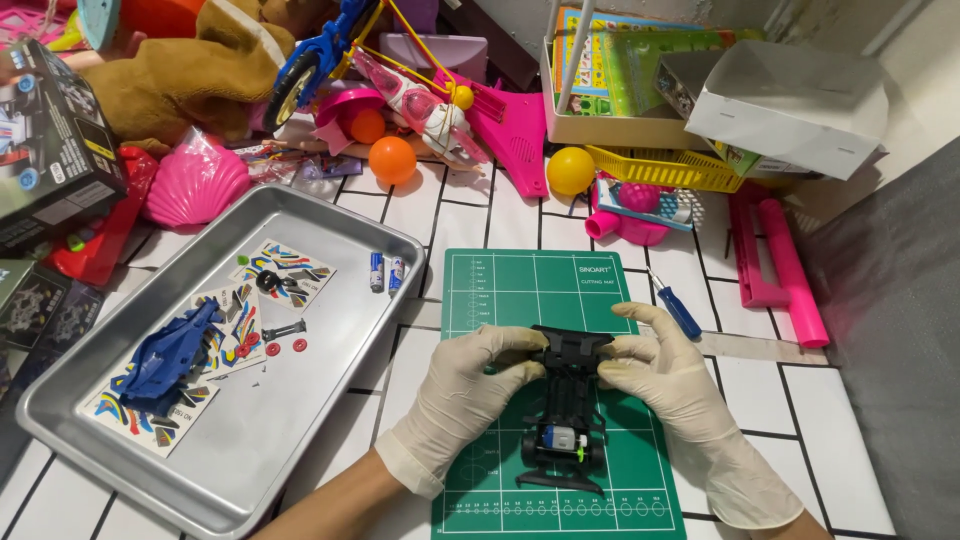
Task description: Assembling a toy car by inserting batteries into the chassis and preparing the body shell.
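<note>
A black toy car chassis with a small silver motor and rear wheels lies on a green cutting mat. Both of my hands wear pale gloves. My left hand grips the chassis's front end from the left, and my right hand grips the same end from the right. On the left, a metal tray holds a blue car body shell, sticker sheets, two small batteries, small red and black parts.
A blue-handled screwdriver lies just right of the mat. Behind are orange and yellow balls, a pink shell toy, a yellow basket, boxes, a plush toy. A pink tool lies at the right, by a grey surface.
</note>
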